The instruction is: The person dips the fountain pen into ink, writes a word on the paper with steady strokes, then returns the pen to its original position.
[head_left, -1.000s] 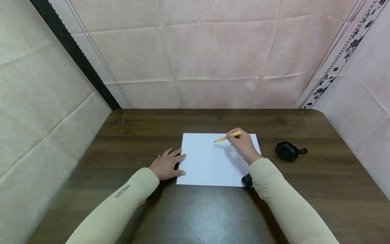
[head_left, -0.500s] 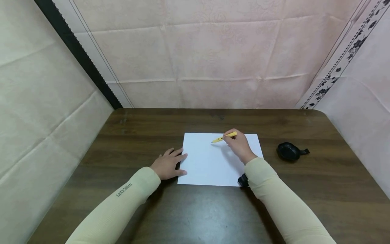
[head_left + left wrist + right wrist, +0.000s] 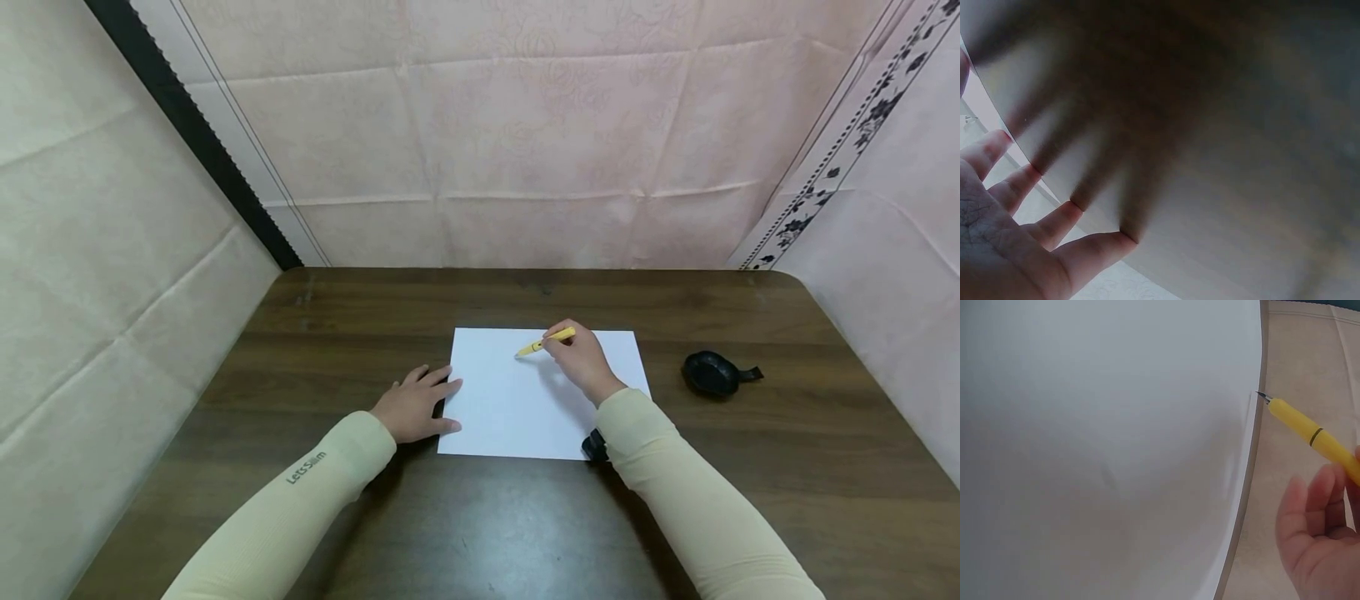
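Observation:
A white sheet of paper (image 3: 510,417) lies on the brown wooden table in the head view. My left hand (image 3: 414,408) rests at its left edge with fingers spread; in the left wrist view those fingers (image 3: 1097,253) reach down to the surface. Over the upper part of the sheet, my right hand (image 3: 581,360) pinches a yellow pen (image 3: 556,337) between thumb and fingers. The pen slants, its dark point (image 3: 1262,395) aimed left and down. Whether that point touches the paper I cannot tell. No clear mark shows on the sheet.
To the right of the paper sits a small black pan-shaped object (image 3: 711,372) with a short handle. The wooden table (image 3: 337,317) ends at a pale cloth backdrop (image 3: 525,150), with more cloth at both sides. A black wrist camera (image 3: 595,446) hangs under the right wrist.
My right hand has moved a little left and toward me with the pen, its point shifting the same way over the paper. The left hand stays in place; the view has shifted slightly.

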Action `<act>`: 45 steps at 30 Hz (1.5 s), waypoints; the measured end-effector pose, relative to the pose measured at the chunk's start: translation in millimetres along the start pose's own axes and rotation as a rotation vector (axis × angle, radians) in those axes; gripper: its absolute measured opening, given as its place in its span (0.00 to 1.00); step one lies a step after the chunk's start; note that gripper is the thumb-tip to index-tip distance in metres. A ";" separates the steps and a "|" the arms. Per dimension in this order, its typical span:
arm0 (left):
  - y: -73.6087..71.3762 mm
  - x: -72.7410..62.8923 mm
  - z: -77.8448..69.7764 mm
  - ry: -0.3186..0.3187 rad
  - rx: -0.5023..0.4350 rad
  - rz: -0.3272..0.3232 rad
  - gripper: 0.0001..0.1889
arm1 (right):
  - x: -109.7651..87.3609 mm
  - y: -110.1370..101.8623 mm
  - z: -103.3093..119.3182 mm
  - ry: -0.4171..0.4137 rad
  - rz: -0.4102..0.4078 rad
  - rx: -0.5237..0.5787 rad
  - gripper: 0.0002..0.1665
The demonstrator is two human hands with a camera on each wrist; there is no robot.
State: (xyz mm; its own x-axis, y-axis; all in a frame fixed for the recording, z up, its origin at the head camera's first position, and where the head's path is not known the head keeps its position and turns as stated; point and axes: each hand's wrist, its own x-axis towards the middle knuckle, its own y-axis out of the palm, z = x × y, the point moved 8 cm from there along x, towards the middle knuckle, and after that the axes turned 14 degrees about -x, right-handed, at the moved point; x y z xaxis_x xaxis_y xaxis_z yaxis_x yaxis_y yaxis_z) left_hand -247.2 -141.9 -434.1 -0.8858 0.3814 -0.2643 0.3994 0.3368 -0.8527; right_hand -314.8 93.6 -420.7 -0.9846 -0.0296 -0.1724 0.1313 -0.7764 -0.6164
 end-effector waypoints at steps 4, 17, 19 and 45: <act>-0.6 -0.1 -0.8 -0.004 0.004 0.001 0.37 | 0.0 0.5 2.8 -0.017 0.001 -0.026 0.11; -0.6 0.0 -1.2 -0.004 0.004 0.002 0.37 | -0.9 1.0 6.9 -0.010 0.018 -0.076 0.10; -0.6 -0.1 -1.2 -0.005 0.003 0.003 0.37 | -0.9 0.6 6.9 -0.005 0.018 -0.080 0.10; 1.8 2.2 3.0 -0.007 0.008 0.000 0.38 | -3.7 -10.5 3.0 -0.006 0.008 -0.137 0.12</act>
State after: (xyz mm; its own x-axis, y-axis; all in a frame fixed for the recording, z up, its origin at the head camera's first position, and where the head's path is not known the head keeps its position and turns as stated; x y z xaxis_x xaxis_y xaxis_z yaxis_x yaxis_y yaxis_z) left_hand -249.1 -143.0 -437.5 -0.8873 0.3755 -0.2678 0.3978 0.3294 -0.8563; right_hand -312.9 99.9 -411.3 -0.9841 -0.0394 -0.1732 0.1530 -0.6831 -0.7141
